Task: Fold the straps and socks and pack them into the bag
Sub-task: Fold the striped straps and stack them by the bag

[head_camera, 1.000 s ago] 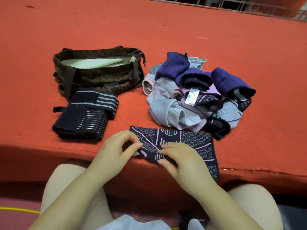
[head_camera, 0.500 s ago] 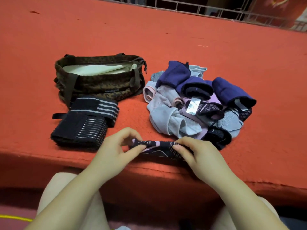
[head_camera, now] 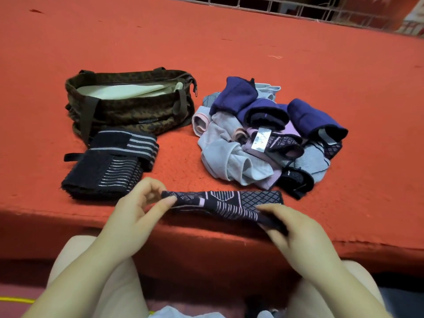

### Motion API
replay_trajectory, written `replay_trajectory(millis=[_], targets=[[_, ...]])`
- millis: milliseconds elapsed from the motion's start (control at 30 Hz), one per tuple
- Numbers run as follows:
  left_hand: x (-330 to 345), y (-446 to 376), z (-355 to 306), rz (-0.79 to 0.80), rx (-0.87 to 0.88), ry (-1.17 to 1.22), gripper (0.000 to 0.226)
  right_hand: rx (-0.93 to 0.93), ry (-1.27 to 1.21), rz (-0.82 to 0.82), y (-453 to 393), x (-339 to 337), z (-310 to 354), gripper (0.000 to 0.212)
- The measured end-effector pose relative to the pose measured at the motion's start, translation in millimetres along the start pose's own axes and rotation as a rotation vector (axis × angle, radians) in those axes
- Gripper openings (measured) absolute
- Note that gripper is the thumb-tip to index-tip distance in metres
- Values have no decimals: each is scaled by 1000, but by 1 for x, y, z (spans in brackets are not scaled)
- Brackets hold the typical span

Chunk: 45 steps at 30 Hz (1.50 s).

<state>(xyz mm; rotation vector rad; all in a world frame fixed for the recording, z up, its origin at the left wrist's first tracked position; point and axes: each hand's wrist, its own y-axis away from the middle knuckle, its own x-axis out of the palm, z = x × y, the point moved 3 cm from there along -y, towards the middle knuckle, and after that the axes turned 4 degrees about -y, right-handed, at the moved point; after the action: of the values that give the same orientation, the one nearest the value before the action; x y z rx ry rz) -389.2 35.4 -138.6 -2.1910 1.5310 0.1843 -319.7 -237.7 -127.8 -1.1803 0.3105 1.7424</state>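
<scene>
**Fold in progress at the ledge edge — slip and unfold risk**

Red carpeted surface point(head_camera: 298, 65) runs to a drop-off just in front of the person's knees. On it, well back, stands the camouflage bag point(head_camera: 128, 111), mouth open, a pale item visible inside. Just in front of the bag lie two folded black striped straps point(head_camera: 103, 166). To the right sits an unsorted pile of socks point(head_camera: 263, 138).

The patterned dark sock point(head_camera: 224, 204) lies stretched along the edge, partly doubled over. The left hand point(head_camera: 137, 210) pinches its left end between thumb and fingertips; the right hand point(head_camera: 296, 228) has its fingers curled round the right end, which overhangs the edge.

Likely faults:
- Either pinch loosening would let the knit spring open, or let the overhanging end drag the sock off the ledge.
- Uneven pull could skew the fold — a bulky bundle packs poorly.
- Reaching to the bag risks brushing the strap stack out of shape.
</scene>
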Motion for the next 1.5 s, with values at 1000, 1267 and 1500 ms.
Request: replay_trajectory(millis=[1000,1267,1500], targets=[[17,22,20,277,269,-717,55,206,184,171,0,32,3,88],[-9,25,12,135,281,-513,48,-169,12,69,-12,75,79,50],[-13,6,-20,234,258,-348,28,-337,-168,-4,-16,69,94,11]])
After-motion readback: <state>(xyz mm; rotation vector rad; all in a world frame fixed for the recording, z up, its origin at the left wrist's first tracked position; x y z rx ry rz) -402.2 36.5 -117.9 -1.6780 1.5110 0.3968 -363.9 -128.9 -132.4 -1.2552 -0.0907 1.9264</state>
